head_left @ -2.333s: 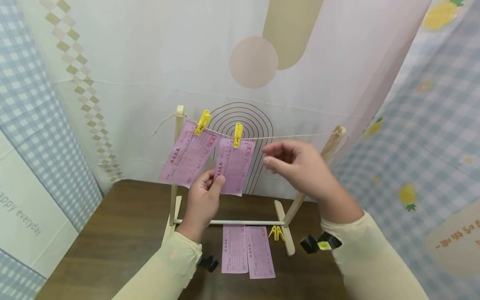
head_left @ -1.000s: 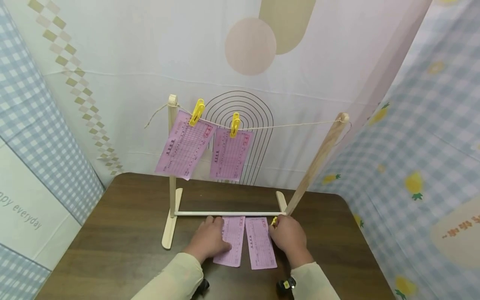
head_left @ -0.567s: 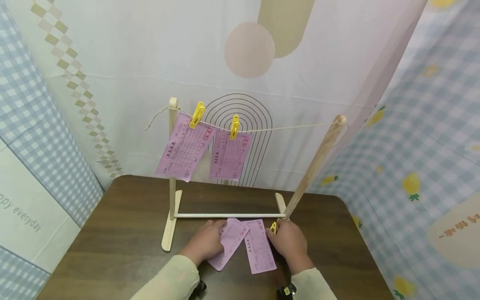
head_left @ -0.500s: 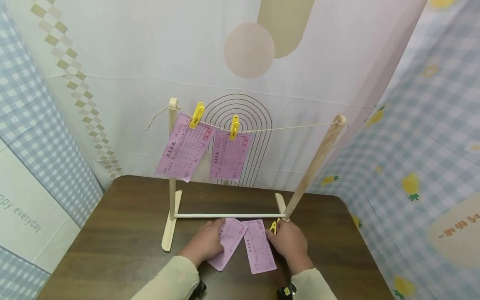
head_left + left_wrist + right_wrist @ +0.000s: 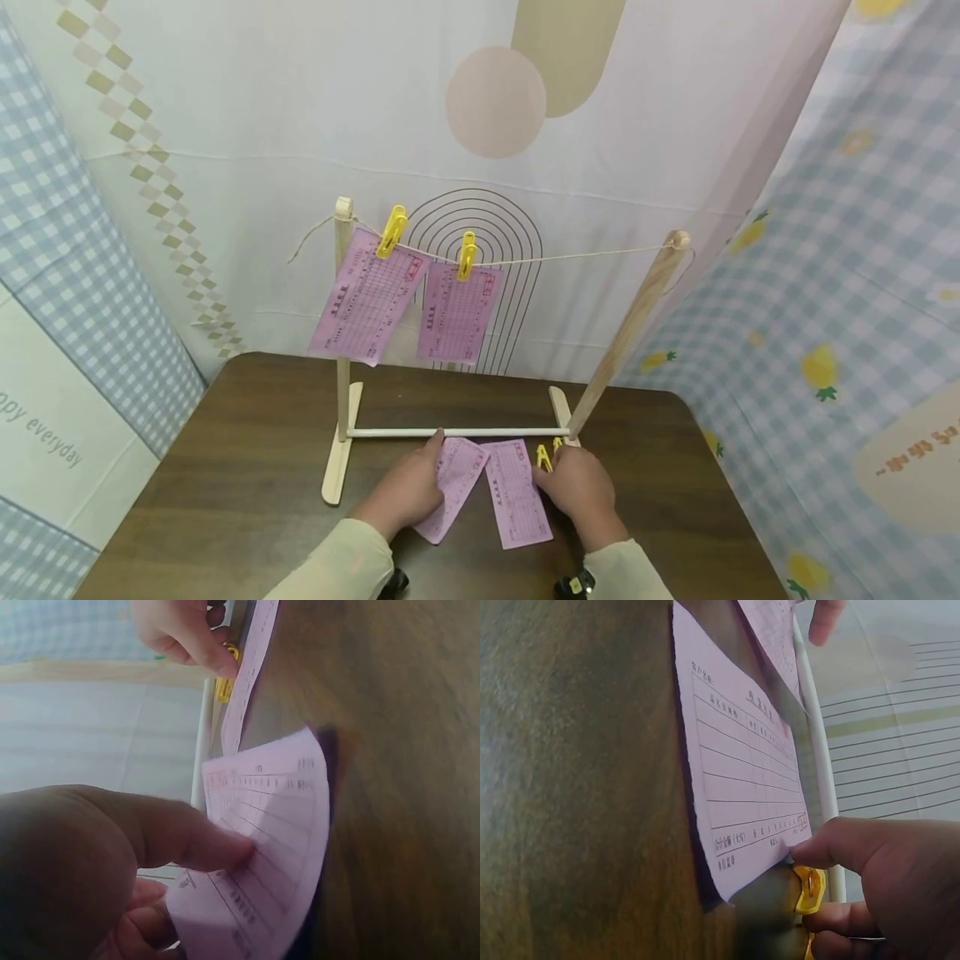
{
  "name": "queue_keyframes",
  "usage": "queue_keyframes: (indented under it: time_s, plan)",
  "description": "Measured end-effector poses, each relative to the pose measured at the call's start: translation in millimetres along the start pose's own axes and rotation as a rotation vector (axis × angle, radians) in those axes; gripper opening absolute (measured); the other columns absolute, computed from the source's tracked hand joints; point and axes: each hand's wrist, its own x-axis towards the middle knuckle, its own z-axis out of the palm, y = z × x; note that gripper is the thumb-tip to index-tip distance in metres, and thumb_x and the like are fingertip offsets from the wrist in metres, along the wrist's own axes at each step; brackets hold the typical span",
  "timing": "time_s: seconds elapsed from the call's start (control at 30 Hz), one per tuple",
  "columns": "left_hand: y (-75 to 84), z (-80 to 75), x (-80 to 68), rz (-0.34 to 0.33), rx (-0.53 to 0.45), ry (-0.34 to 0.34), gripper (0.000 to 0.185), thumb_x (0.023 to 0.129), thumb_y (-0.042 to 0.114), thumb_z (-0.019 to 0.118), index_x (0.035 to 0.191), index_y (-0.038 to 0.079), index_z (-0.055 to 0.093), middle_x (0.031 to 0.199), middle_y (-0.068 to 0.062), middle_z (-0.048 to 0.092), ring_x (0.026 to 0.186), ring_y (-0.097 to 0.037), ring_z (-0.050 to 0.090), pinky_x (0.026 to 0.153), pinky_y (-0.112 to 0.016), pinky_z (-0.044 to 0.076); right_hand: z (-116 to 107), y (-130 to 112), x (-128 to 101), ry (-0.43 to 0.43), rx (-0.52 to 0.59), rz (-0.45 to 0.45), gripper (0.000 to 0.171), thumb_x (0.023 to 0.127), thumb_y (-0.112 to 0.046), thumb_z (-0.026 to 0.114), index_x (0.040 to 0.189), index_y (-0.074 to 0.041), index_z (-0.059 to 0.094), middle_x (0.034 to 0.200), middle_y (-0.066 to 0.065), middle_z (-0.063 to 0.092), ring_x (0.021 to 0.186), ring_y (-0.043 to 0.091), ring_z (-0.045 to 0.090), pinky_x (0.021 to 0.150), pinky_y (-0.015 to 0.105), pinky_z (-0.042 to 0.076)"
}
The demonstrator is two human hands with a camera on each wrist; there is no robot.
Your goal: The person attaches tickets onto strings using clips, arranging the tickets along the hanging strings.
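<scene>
On slip [image 5: 452,487] and clothespin [image 5: 543,457], hands

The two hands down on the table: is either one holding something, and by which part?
The left hand pinches a pink slip at its long edge. The right hand grips a yellow clothespin; which part is hidden.

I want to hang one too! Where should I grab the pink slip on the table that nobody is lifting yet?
Probably take the flat pink slip by its near short edge, coming from the table's front. It lies flat on the table, so slide a fingertip under that edge and pinch. Its far end sits beside the right hand and the yellow clothespin, near the rack's white bottom rod.
</scene>
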Motion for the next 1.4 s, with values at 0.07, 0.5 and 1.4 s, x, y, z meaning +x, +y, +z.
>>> queue_keyframes:
  time_s: [0.07, 0.5, 1.4]
  plan:
    - [-0.7, -0.7, -0.5, -0.003, -0.007, -0.003, 0.088, 0.080, -0.002, 0.064, 0.163, 0.003, 0.034, 0.151, -0.019, 0.059, 0.131, -0.032, 0.063, 0.111, -0.052, 0.051, -0.9, 1.3, -0.7, -0.001, 0.038, 0.006, 0.041, 0.080, -0.046, 0.082, 0.069, -0.016, 0.056, 0.064, -0.001, 0.055, 0.056, 0.018, 0.050, 0.046, 0.034, 0.034]
    - [-6.2, -19.8, 1.4, 0.055, -0.162, -0.034, 0.018, 0.086, 0.008, 0.070, 0.103, 0.011, 0.075, 0.088, 0.001, 0.070, 0.071, -0.009, 0.060, 0.061, -0.029, 0.052, -24.1, 13.0, -0.2, -0.001, 0.536, -0.098, 0.027, 0.083, -0.015, 0.080, 0.107, -0.008, 0.070, 0.093, 0.004, 0.074, 0.080, 0.013, 0.066, 0.064, 0.025, 0.053]
    - [49.7, -49.4, 10.0, 0.094, -0.648, 0.056, 0.017, 0.097, 0.021, 0.071, 0.112, 0.014, 0.077, 0.101, -0.003, 0.077, 0.087, -0.015, 0.071, 0.072, -0.032, 0.061, -142.4, -31.3, 0.8, -0.376, 1.384, -0.559, 0.041, 0.095, 0.014, 0.064, 0.134, 0.006, 0.054, 0.118, 0.006, 0.065, 0.105, 0.015, 0.067, 0.091, 0.024, 0.059]
